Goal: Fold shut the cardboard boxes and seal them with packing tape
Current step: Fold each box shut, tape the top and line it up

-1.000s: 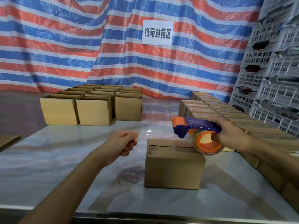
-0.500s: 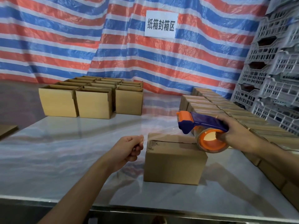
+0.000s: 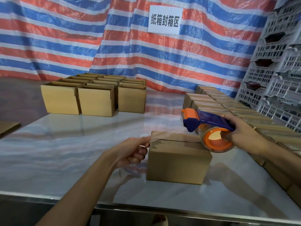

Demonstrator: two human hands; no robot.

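Note:
A small cardboard box (image 3: 177, 163) with its top flaps folded shut stands in the middle of the table. My left hand (image 3: 135, 150) pinches the free end of a strip of clear tape (image 3: 156, 138) at the box's left top edge. The strip stretches across the top seam to a blue and orange tape dispenser (image 3: 206, 126). My right hand (image 3: 241, 132) grips the dispenser, whose orange roll (image 3: 215, 142) sits over the box's right top edge.
Several open cardboard boxes (image 3: 96, 98) stand at the back left of the marble-patterned table (image 3: 73, 144). Rows of closed boxes (image 3: 228, 108) run along the right side. Grey plastic crates (image 3: 280, 70) are stacked at far right. A striped tarp hangs behind.
My left hand has moved right, bringing the tape end to the box's left edge. The dispenser in my right hand has stayed over the box's right edge.

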